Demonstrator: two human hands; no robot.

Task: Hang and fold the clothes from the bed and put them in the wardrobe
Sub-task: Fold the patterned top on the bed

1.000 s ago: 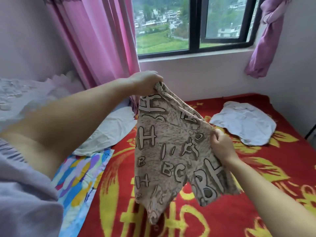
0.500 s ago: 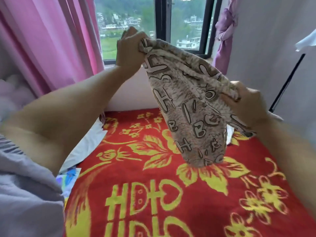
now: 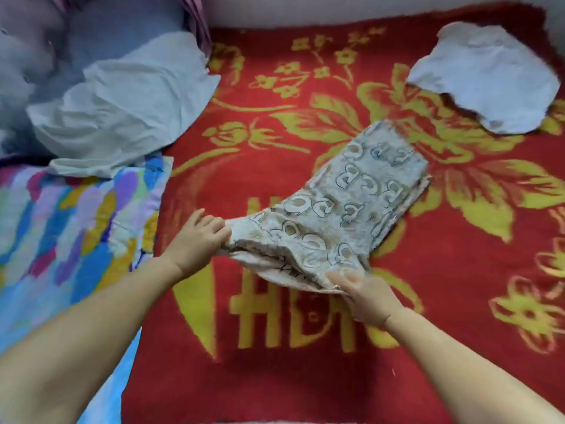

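1. The beige letter-print shorts (image 3: 351, 206) lie on the red and yellow blanket (image 3: 458, 301) that covers the bed, roughly in its middle. The legs are stacked one on the other and run away from the person toward the upper right, while the waistband sits at the near end.
2. The left hand (image 3: 195, 243) grips the left corner of the waistband with its fingers curled into the cloth; the right hand (image 3: 363, 296) pinches the right corner, thumb on top. Holding both corners apart likely keeps the band taut, so the fabric settles flat and without creases.
3. Judged from this layout, the step in hand is the fold itself: the shorts are halved lengthwise and spread for the next crosswise fold, which would bring the leg ends toward the waistband.
4. A crumpled pale garment (image 3: 486, 78) lies at the far right of the blanket, well apart from the shorts, and seems to wait its turn. A light grey cloth (image 3: 122, 105) lies at the far left, partly over a colourful patterned sheet (image 3: 70, 234).
5. The wardrobe is not in view, so putting clothes away is not yet begun for these pieces.
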